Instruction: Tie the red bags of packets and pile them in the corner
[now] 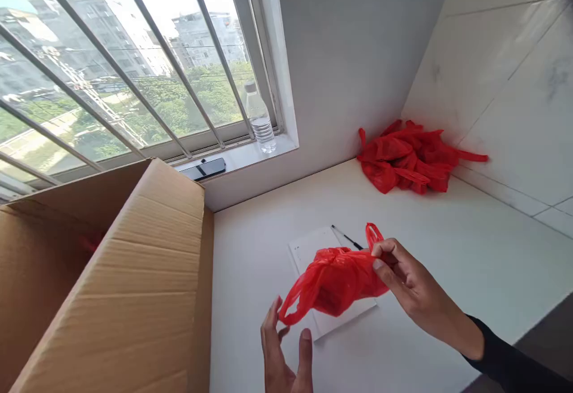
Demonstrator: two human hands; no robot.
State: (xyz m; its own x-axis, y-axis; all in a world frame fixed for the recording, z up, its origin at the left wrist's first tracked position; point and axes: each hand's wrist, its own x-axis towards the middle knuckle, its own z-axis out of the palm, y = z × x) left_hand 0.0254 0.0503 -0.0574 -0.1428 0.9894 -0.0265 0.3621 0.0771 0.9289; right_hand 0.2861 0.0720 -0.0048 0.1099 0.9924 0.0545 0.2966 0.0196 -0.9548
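Note:
A thin red plastic bag (342, 279) is stretched crumpled between my hands, above a white notebook (347, 315). My right hand (409, 282) pinches the bag near one of its handle loops between thumb and forefinger. On the left, the other handle loop reaches the fingertips of my left hand (286, 351), whose thumb and fingers are spread apart. A black pen (347, 237) lies beside the notebook, its lower end hidden behind the bag.
A large open cardboard box (156, 274) stands at the left, something red inside. A heap of red plastic bags (409, 157) lies in the back corner of the white table (250, 250). The windowsill holds a water bottle (261, 121) and a phone (206, 169).

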